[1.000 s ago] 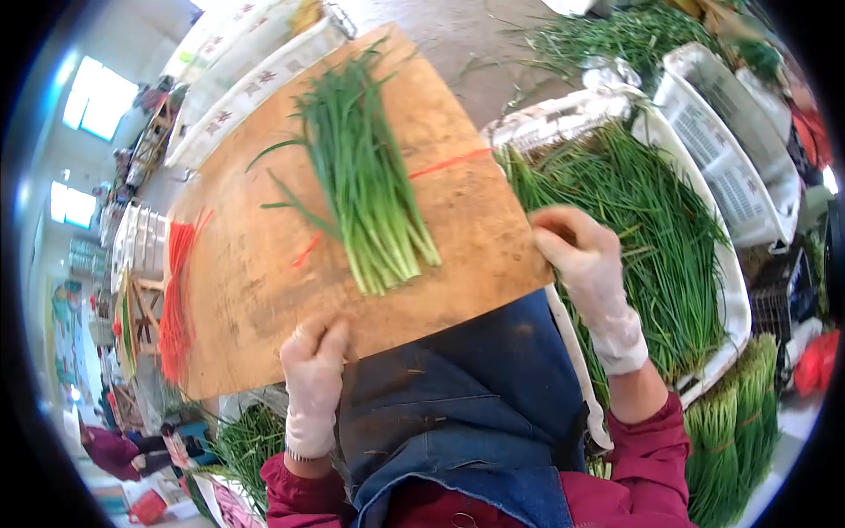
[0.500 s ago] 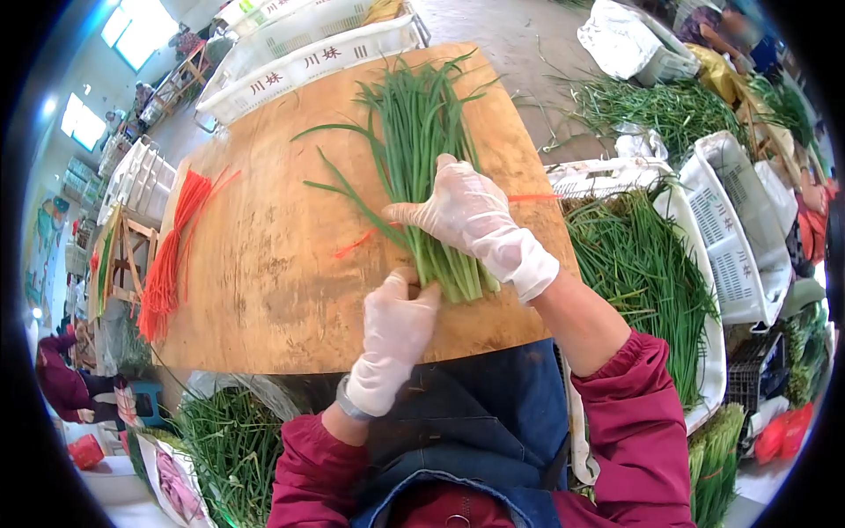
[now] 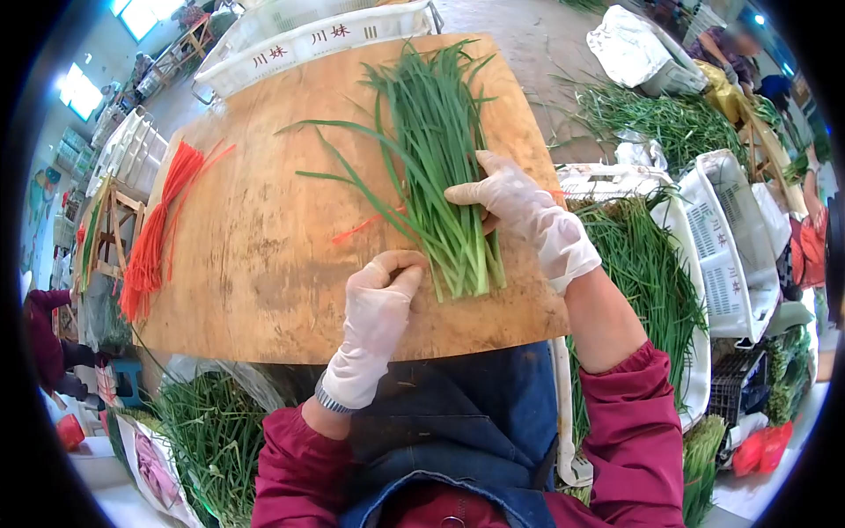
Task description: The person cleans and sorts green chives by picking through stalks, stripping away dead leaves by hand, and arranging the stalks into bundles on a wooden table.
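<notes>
A loose bunch of garlic chives [image 3: 436, 132] lies on the wooden board, its pale cut ends toward me and a few leaves straying left. My gloved right hand [image 3: 515, 202] grips the lower right side of the bunch, thumb across the top of the stems and fingers at the edge. Just left of the cut ends, my gloved left hand [image 3: 383, 286] is closed in a pinch; whatever its fingertips hold, if anything, is too small to make out. A red tie strip [image 3: 356, 231] lies on the board, partly under the chives.
Red tie strips [image 3: 163, 229] lie bundled on the left of the wooden board [image 3: 264, 264]. A white crate [image 3: 695, 299] heaped with chives stands at my right, and more chives [image 3: 220, 440] at lower left. Another white crate [image 3: 308, 48] stands beyond the board; a person [image 3: 722, 48] works at far right.
My right hand has shifted right and loosened its spread over the stems, uncovering more of the bunch. The left hand has drawn slightly left, off the cut ends. The stem ends are more fanned out.
</notes>
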{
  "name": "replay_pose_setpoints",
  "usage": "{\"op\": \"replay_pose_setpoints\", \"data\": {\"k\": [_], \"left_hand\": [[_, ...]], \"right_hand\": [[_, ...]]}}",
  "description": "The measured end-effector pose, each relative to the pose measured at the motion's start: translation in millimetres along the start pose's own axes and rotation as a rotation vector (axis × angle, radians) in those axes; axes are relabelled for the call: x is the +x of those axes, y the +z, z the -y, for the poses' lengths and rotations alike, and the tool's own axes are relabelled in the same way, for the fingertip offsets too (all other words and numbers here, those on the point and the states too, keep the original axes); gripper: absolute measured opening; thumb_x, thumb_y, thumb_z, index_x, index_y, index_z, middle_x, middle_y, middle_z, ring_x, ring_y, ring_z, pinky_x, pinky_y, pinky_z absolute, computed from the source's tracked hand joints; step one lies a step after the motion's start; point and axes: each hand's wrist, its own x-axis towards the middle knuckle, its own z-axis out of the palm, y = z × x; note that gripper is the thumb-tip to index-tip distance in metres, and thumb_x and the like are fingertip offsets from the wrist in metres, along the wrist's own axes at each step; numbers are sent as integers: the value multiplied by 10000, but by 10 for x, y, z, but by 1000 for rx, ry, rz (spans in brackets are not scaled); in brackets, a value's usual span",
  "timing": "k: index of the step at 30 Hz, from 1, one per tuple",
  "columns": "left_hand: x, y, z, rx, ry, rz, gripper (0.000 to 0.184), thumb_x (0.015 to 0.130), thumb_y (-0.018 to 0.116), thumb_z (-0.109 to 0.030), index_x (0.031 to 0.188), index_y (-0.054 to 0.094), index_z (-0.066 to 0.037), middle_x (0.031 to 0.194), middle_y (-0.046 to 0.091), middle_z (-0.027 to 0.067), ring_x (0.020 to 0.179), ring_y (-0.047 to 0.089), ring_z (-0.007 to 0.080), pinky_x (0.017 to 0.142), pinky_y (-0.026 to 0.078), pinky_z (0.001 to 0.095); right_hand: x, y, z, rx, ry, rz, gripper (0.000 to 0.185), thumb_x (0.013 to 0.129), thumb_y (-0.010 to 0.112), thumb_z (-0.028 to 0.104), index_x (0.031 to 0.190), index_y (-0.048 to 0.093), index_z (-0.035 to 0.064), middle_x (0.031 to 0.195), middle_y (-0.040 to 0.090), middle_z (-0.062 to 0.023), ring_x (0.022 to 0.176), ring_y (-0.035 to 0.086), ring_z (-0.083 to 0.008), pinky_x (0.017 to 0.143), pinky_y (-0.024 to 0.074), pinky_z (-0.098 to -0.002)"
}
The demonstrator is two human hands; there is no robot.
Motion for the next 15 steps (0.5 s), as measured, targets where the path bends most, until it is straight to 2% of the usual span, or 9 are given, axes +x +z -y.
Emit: {"op": "replay_pose_setpoints", "data": {"k": [4, 7, 10, 13, 15], "left_hand": [[44, 69, 25, 39, 10, 76, 129, 839, 571, -66, 933, 634, -3, 706, 593, 15, 531, 519, 64, 474, 403, 191], [59, 167, 97, 170, 185, 57, 127, 825, 594, -78, 916, 630, 4, 703, 599, 28, 546, 541, 89, 503, 423, 211], [72, 288, 136, 484, 416, -15, 127, 807, 619, -86, 888, 624, 13, 675, 596, 43, 567, 555, 109, 531, 442, 240], [87, 352, 5, 564, 284, 12, 132, 795, 635, -95, 857, 616, 20, 651, 591, 54, 587, 561, 119, 550, 454, 262], [148, 356, 84, 439, 241, 30, 124, 796, 632, -91, 840, 614, 23, 640, 584, 47, 581, 548, 103, 535, 442, 257]], "right_hand": [[7, -38, -30, 69, 13, 2, 476, 760, 672, 176, 1158, 491, -12, 945, 612, -101, 759, 620, -192, 581, 521, -321], [50, -61, -76, 87, 16, 25, 453, 764, 663, 159, 1150, 500, -13, 957, 611, -103, 787, 618, -195, 611, 519, -335], [24, -88, -24, 103, 17, 58, 442, 766, 657, 148, 1148, 503, -14, 964, 610, -103, 794, 618, -196, 614, 517, -338], [15, -72, -21, 97, 22, 44, 424, 766, 654, 143, 1134, 512, -12, 950, 614, -97, 776, 618, -191, 599, 514, -329], [28, -62, -39, 89, 21, 30, 409, 765, 656, 145, 1119, 521, -9, 929, 618, -90, 755, 616, -183, 581, 509, -319]]}}
